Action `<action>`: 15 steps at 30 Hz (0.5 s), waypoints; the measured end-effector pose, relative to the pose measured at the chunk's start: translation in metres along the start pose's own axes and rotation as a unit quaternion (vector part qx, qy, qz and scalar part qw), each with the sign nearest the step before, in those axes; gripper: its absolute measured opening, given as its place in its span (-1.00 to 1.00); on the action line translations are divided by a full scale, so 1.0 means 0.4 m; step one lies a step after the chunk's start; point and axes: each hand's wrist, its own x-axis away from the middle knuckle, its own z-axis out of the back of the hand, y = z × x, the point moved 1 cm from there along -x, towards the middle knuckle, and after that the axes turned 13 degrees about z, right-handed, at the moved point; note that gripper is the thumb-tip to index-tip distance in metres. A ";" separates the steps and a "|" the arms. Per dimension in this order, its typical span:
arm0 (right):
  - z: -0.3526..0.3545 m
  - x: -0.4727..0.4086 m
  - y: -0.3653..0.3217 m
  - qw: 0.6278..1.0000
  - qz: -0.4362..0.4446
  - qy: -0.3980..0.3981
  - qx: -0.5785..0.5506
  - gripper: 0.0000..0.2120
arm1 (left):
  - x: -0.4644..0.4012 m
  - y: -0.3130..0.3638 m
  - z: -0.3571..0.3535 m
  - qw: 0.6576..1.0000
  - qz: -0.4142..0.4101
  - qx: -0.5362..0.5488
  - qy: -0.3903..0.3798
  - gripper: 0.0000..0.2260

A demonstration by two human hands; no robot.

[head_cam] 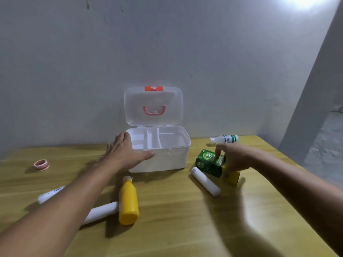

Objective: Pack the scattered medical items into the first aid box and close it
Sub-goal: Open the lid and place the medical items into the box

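The white first aid box (168,159) stands open at the back of the table, its clear lid (153,105) upright against the wall and its divided tray empty. My left hand (123,153) rests on the box's front left corner, thumb along the rim. My right hand (233,156) grips the green and yellow carton (208,165) to the right of the box, fingers over its top. A white roll (205,181) lies just in front of the carton. A yellow bottle (128,202) lies in front of the box, with two more white rolls (101,212) (48,195) to its left.
A small white bottle with a green label (224,139) lies at the back right. A red and white tape roll (41,164) sits at the far left. Another small red item peeks out behind my left wrist. The wooden table's right edge (297,164) drops to the floor.
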 end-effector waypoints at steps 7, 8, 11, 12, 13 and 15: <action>0.078 0.010 0.036 0.982 0.000 0.179 0.061 -0.57 | 0.005 0.003 0.008 1.000 -0.003 0.000 -0.020 0.11; 0.106 0.011 0.030 0.976 0.007 0.201 0.086 -0.61 | 0.005 0.004 0.009 1.000 -0.002 -0.004 -0.021 0.11; 0.183 -0.001 -0.006 0.962 0.025 0.241 0.127 -0.66 | 0.009 0.013 0.017 0.999 -0.010 -0.030 -0.012 0.02; 0.202 -0.009 -0.025 0.959 0.038 0.247 0.131 -0.66 | 0.014 0.020 0.021 0.999 -0.027 -0.045 0.006 -0.05; 0.216 -0.018 -0.046 0.958 0.054 0.248 0.133 -0.66 | 0.021 0.030 0.024 0.997 -0.056 -0.055 0.029 -0.12; 0.233 -0.041 -0.091 0.958 0.086 0.239 0.133 -0.67 | 0.038 0.055 0.026 0.990 -0.123 -0.047 0.056 -0.24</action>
